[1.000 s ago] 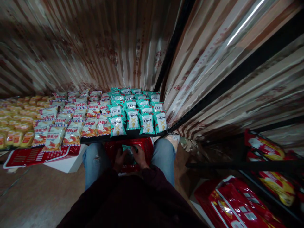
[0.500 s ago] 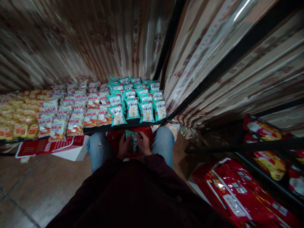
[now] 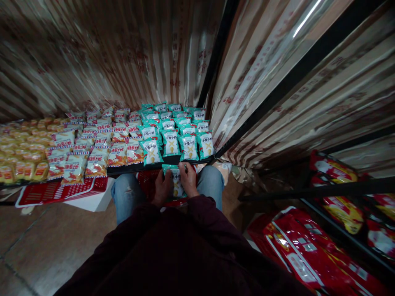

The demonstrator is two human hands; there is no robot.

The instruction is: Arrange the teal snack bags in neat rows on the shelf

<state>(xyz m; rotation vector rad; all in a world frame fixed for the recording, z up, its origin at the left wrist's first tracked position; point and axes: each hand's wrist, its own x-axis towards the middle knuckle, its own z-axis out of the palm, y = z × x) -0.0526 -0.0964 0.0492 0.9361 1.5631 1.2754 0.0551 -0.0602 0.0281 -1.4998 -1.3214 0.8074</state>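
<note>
A teal snack packet (image 3: 175, 181) is gripped between my left hand (image 3: 161, 188) and my right hand (image 3: 189, 179), each on one side edge. It hangs just below the front edge of the black shelf (image 3: 160, 165). Under the packet, between my knees, sits a red basket (image 3: 147, 182). On the shelf, rows of matching teal packets (image 3: 173, 130) stand right above my hands.
Red-and-white snack packets (image 3: 98, 142) and yellow ones (image 3: 21, 154) fill the shelf to the left. A red basket lid (image 3: 58, 191) lies on a white box (image 3: 92, 200). Striped foil covers the walls. Big red bags (image 3: 308, 250) sit on a rack at right.
Both hands have risen out of the red basket with the teal packet, from low between my knees up to the shelf's front edge.
</note>
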